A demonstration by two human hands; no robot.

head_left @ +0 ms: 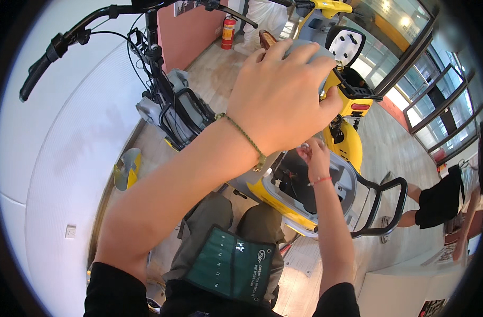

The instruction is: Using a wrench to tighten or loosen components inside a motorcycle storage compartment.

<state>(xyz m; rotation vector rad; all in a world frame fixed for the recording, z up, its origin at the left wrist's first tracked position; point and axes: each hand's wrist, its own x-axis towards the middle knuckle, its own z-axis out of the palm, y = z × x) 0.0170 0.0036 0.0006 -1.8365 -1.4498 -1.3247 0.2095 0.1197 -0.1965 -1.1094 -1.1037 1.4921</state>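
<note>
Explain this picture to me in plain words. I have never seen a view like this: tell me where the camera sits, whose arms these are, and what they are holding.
The camera sits on a person's head and looks down, and its wide lens bends straight edges near the rim. The two bare forearms coming up from the bottom are that person's own. The left hand, with a braided green wristband, is raised and grips a grey curved part, only partly visible. The right hand, with a thin red wrist string, reaches into the open compartment of a yellow scooter; what its fingers pinch is too small to tell. A green tool roll lies on the person's lap. A dark bicycle stands to the left, a red fire extinguisher by the far wall, and another person at the right.
</note>
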